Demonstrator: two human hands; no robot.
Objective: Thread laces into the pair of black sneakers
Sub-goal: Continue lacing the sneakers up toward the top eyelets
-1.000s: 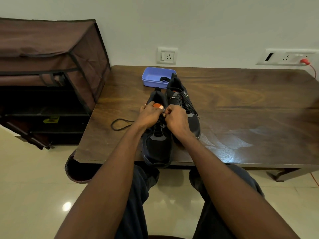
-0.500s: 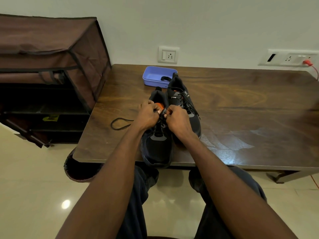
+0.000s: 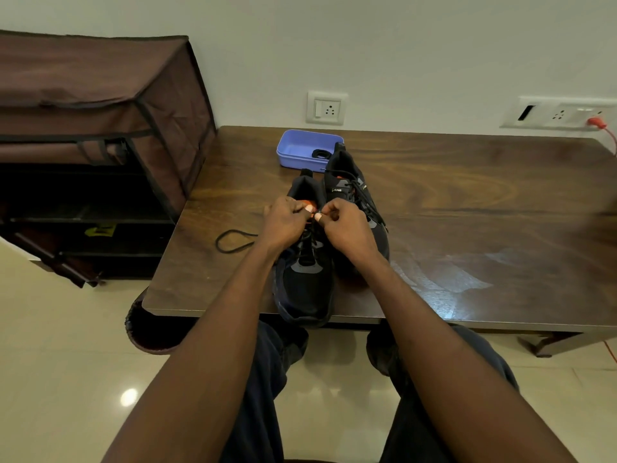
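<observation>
Both hands meet over the throat of the nearer black mesh sneaker (image 3: 305,282), which lies on the dark brown wooden bench (image 3: 467,212) with its toe hanging just over the near edge. The left hand (image 3: 283,223) is curled, thumb and forefinger pinched shut at the upper eyelets; the right hand (image 3: 347,228) is curled the same way, its fingertips (image 3: 319,216) pinched together just beside those of the left. What each grip closes on is too small to tell for certain, though it looks like the thin black lace (image 3: 309,233) that crosses the tongue directly below the two grips. An orange lining shows at the collar just beyond the left grip.

From under the left hand, a free loop of black lace (image 3: 233,242) runs outward and lies flat on the bench, well to the left of the grips. Touching the right side of the held sneaker, and partly under the right hand, stands the second black sneaker (image 3: 354,192), its laces already crossed up the front. Beyond both grips, past the heels of the shoes, sits a shallow lavender plastic tray (image 3: 300,150) with a small black coil inside, touching or nearly touching the second sneaker's heel. Far to the left of the grips, off the bench, stands a brown fabric-covered shoe rack (image 3: 100,128).
</observation>
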